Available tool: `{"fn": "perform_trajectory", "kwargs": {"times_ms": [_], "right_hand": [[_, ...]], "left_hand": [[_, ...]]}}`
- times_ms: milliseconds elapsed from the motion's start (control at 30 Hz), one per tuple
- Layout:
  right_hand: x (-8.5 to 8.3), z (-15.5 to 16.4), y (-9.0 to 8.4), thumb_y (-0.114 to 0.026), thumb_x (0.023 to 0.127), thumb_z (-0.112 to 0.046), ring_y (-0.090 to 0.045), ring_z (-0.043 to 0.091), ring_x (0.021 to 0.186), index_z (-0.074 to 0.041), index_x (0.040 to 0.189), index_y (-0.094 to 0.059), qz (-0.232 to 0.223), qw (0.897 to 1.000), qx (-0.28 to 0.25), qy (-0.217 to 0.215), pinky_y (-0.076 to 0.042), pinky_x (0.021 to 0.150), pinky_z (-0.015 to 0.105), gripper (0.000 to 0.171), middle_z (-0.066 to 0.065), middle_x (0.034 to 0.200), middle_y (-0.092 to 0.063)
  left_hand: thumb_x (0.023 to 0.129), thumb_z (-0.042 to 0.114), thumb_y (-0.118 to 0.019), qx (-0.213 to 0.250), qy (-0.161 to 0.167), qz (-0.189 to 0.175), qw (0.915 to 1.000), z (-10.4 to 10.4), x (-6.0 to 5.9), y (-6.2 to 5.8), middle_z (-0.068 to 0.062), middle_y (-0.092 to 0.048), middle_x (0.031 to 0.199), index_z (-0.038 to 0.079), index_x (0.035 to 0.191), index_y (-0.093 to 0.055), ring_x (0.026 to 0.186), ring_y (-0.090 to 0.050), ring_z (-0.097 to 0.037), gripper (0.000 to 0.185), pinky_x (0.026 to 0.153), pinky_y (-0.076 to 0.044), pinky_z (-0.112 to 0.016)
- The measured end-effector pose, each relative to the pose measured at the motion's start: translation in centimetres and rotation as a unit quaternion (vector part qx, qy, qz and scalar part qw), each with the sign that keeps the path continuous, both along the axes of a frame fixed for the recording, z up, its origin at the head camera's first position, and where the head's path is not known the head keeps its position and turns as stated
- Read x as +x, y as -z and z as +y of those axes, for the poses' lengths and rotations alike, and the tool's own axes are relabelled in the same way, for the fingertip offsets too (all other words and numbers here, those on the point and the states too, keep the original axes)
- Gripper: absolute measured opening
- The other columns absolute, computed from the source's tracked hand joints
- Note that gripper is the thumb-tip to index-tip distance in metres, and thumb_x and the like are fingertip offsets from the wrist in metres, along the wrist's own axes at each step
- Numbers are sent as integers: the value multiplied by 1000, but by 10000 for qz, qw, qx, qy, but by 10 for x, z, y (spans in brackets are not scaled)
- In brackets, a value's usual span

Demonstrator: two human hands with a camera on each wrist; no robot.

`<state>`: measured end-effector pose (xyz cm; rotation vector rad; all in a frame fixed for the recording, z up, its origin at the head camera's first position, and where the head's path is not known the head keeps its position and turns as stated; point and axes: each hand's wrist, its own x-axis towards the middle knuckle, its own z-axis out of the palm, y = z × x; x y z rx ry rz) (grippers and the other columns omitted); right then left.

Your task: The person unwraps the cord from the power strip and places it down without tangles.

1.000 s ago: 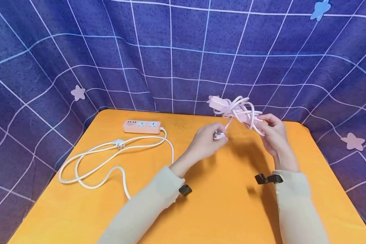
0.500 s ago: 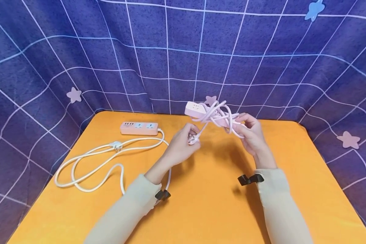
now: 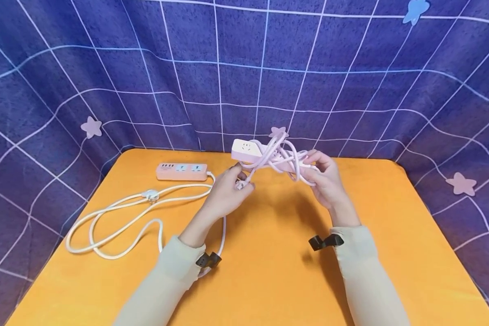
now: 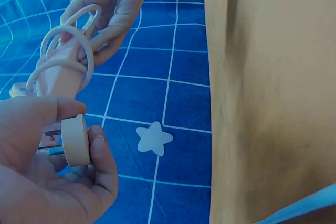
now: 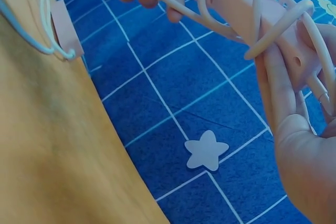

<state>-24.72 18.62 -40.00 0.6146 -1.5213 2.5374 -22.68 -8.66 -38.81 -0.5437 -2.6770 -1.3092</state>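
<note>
Gripping the cord-wrapped pink power strip (image 3: 269, 156) in my right hand (image 3: 326, 179), I pinch its plug (image 4: 73, 140) with my left hand (image 3: 226, 192), hands close together above the orange table (image 3: 269, 271).

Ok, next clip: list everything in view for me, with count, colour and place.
held power strip: 1, pink, raised above the table's far middle, its own cord looped round it
plug: 1, pink, at the end of that cord, pinched in the left hand
second power strip: 1, pink, lying flat at the table's far left
loose cord: 1, white, sprawled in loops on the table's left side, running from the second power strip
table: 1, orange top
backdrop cloth: 1, dark blue with a white grid and pale stars, behind and beside the table
left hand: 1, holds the plug
right hand: 1, grips the held power strip
sleeves: 2, beige
</note>
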Motion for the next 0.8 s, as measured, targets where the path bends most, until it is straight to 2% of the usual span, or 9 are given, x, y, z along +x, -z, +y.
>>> {"fn": "perform_trajectory", "kwargs": {"times_ms": [200, 300, 533, 667, 800], "right_hand": [[-1, -1, -2, -55, 84, 22, -59, 14, 101, -11, 89, -72, 67, 9999, -106, -103, -58, 70, 18, 37, 1, 111, -56], [-1, 0, -3, -56, 83, 22, -60, 14, 100, -10, 89, -72, 85, 9997, -157, -141, -58, 69, 17, 36, 1, 111, -56], [2, 2, -5, -61, 83, 20, -60, 13, 98, -10, 88, -71, 77, 9993, -274, -262, -58, 71, 17, 32, 2, 109, -55], [2, 3, -5, -60, 83, 21, -61, 13, 97, -9, 88, -70, 131, 9986, -358, -377, -57, 69, 16, 32, 2, 109, -58], [3, 5, -3, -60, 82, 21, -62, 13, 99, -9, 88, -70, 186, 9982, -356, -443, -57, 70, 16, 33, 2, 111, -59]], "left_hand": [[98, 27, -69, 178, 26, -66, 9998, 1, 0, 1, 0, -73, 98, 15, 124, -68, 83, -63, -19, 29, 72, -51, -35], [100, 30, -67, 384, -14, -73, 9992, 2, -1, 3, 1, -73, 93, 17, 120, -68, 78, -64, -18, 24, 69, -51, -35], [101, 26, -67, 580, -185, 155, 9980, 1, -3, 5, 1, -74, 89, 15, 112, -71, 78, -65, -17, 17, 73, -50, -36], [99, 26, -68, 592, -204, 154, 9979, 0, -5, 6, 3, -73, 86, 17, 106, -72, 72, -63, -15, 12, 66, -48, -34], [98, 25, -72, 595, -249, 121, 9978, -2, -5, 6, 2, -75, 87, 15, 99, -75, 78, -65, -16, 11, 72, -50, -33]]}}
